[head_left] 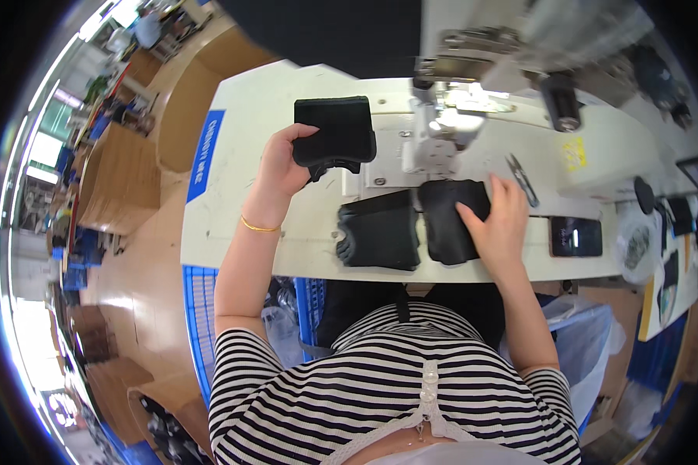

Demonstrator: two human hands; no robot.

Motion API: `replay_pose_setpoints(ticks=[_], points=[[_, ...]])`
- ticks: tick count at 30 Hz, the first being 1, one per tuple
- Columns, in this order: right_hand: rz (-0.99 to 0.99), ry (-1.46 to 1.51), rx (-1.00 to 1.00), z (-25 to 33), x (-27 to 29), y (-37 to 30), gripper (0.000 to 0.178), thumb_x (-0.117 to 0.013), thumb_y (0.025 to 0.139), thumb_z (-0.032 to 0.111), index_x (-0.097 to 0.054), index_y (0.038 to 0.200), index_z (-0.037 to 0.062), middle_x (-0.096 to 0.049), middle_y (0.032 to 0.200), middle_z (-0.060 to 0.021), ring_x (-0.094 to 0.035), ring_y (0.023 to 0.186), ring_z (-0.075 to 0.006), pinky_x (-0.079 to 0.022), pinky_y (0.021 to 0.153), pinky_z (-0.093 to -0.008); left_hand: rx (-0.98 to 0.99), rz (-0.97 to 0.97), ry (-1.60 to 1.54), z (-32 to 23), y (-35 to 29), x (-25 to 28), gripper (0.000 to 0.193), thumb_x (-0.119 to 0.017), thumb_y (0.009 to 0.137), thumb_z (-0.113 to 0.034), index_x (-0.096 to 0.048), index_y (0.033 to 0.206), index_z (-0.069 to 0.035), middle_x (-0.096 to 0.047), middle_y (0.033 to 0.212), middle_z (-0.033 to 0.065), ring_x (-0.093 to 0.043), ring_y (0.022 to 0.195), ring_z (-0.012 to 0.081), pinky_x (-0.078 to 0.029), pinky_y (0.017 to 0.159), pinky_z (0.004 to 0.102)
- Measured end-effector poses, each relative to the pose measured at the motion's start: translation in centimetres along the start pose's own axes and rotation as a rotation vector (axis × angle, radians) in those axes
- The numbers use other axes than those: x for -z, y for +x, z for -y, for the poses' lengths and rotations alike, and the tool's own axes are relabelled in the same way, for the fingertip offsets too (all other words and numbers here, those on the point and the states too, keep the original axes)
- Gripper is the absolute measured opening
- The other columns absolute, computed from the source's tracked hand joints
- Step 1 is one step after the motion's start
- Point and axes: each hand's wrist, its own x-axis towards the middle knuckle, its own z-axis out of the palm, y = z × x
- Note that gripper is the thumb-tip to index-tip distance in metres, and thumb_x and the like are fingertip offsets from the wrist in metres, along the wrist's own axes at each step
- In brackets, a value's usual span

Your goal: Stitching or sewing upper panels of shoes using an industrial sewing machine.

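Note:
My left hand (pixel 287 159) is closed on a folded black fabric piece (pixel 335 128), raised over the left part of the table; the thumb lies across it and the other fingers are mostly hidden behind. Below its lower edge hangs a small bunched bit of the same black material. My right hand (pixel 505 219) grips a second black fabric piece (pixel 447 225) by its right edge, near the table's front. Just left of that lies another black fabric piece (pixel 380 232), flat, with a gathered left end. A sewing machine (pixel 434 136) stands beyond these pieces.
Thread snips (pixel 523 182) lie right of the machine's needle area. A dark phone (pixel 575 236) sits farther right, near a clear plastic bag (pixel 636 249). Blue baskets (pixel 202 310) stand below the table's left front edge. Cardboard boxes (pixel 120 182) are on the floor at left.

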Motion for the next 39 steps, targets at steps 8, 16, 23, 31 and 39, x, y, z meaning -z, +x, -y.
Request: replay_pose_setpoints(ticks=[8,16,23,31,39], points=[[0.025,0.044,-0.006,-0.4,-0.8,-1.1,0.058,-0.081,0.076,0.027,-0.059,0.120,-0.0028,-0.054,0.112,-0.0150,-0.052,0.104,-0.0334,-0.040,0.091,-0.0439,-0.410,-0.298,0.361,-2.1,-2.3,3.9,0.026,-0.050,0.085,0.002,-0.061,0.108,0.007,-0.064,0.116,0.0214,-0.065,0.103,0.0318,-0.052,0.094,0.0426],[-0.065,0.002,0.076,-0.1,-1.0,-1.7,0.054,-0.080,0.077,0.021,-0.059,0.122,-0.0006,-0.056,0.107,-0.0122,-0.053,0.097,-0.0297,-0.041,0.083,-0.0407,-1.034,0.071,1.928,2.1,-4.2,6.8,0.038,-0.060,0.077,0.002,-0.065,0.115,-0.001,-0.061,0.125,0.0133,-0.053,0.122,0.0326,-0.041,0.105,0.0454],[-0.039,0.040,0.002,0.3,-1.1,-1.4,0.052,-0.078,0.078,0.025,-0.058,0.120,0.0009,-0.056,0.098,-0.0101,-0.054,0.094,-0.0290,-0.040,0.081,-0.0401,-0.937,0.286,1.599,10.6,-6.1,-0.4,0.031,-0.077,0.077,-0.012,-0.067,0.103,0.000,-0.062,0.107,0.0138,-0.058,0.103,0.0318,-0.047,0.088,0.0393],[0.041,0.155,-0.120,-0.7,-0.9,-1.3,0.036,-0.080,0.076,0.025,-0.060,0.099,0.0054,-0.058,0.090,-0.0062,-0.055,0.090,-0.0255,-0.039,0.077,-0.0388,-0.796,0.308,1.645,12.5,-5.3,-2.0,0.029,-0.078,0.075,-0.011,-0.066,0.099,0.000,-0.059,0.101,0.0115,-0.056,0.096,0.0318,-0.047,0.083,0.0399],[-0.079,0.177,-0.051,-0.2,-1.1,-1.7,0.034,-0.080,0.075,0.019,-0.060,0.098,0.0052,-0.059,0.092,-0.0074,-0.057,0.089,-0.0270,-0.040,0.079,-0.0395,-0.964,0.215,1.622,14.2,-6.5,-2.6,0.019,-0.075,0.075,-0.002,-0.063,0.089,0.001,-0.063,0.095,0.0110,-0.060,0.088,0.0304,-0.049,0.077,0.0385]])
